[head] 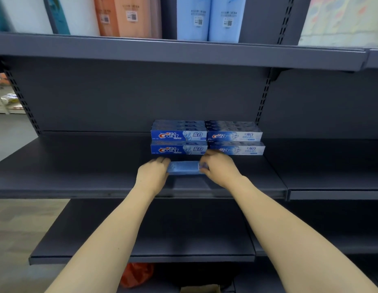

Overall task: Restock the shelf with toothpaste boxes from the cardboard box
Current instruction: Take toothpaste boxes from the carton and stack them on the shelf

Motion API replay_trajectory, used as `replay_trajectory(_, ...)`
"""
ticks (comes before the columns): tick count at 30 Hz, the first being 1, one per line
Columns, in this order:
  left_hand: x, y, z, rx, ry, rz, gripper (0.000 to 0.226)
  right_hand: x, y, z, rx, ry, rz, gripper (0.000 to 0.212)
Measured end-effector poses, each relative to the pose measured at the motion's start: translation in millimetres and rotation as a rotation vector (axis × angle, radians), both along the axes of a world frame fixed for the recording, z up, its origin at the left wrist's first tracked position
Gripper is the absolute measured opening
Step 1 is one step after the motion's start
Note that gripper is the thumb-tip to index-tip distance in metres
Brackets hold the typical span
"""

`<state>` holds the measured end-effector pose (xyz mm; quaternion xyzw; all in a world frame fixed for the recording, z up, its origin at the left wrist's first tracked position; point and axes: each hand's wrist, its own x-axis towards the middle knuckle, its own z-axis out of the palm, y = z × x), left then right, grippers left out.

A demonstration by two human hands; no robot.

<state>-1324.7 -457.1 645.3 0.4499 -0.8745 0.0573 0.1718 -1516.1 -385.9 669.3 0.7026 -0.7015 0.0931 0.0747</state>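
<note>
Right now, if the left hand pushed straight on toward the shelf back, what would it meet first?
Probably the lower dark-blue Crest box of the left stack, just beyond the left hand; depth is hard to judge.

I cannot read the toothpaste box point(184, 167) between my hands, it is blurred, and both its ends are hidden by my fingers. The cardboard box point(201, 289) at the near edge is cut off. The orange thing point(137, 273) under the lowest shelf point(141, 258) is half hidden.
</note>
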Motion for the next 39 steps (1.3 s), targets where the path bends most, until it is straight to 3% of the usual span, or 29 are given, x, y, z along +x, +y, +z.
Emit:
replay_trajectory(4, 3, 2, -4, -0.015, 0.034, -0.033, 0.031, 2, 6, -14, -0.078, -0.013, 0.014, 0.016)
replay_trajectory(9, 10, 10, -9, -0.063, 0.104, -0.111, 0.029, 3, 16, -26, -0.143, -0.036, 0.004, 0.033)
replay_trajectory(14, 12, 18, -17, -0.032, 0.11, -0.099, 0.021, 4, 26, -30, -0.048, 0.025, -0.001, 0.039)
replay_trajectory(18, 11, 22, -18, 0.011, 0.116, -0.077, 0.033, 2, 32, -30, -0.018, -0.035, -0.009, 0.046)
replay_trajectory(22, 11, 17, -9, 0.048, 0.02, -0.081, 0.056, -8, 34, -20, -0.009, -0.072, -0.085, 0.052)
replay_trajectory(27, 15, 4, 3, 0.153, -0.143, -0.074, 0.07, -26, 33, -2, 0.075, -0.086, -0.151, 0.063)
replay_trajectory(33, 0, 8, 4, 0.217, -0.208, -0.121, 0.064, -12, 22, -10, 0.201, -0.037, -0.074, 0.068)
replay_trajectory(39, -1, 1, 5, 0.132, -0.206, -0.147, 0.057, -2, 6, -15, 0.174, 0.012, -0.045, 0.06)
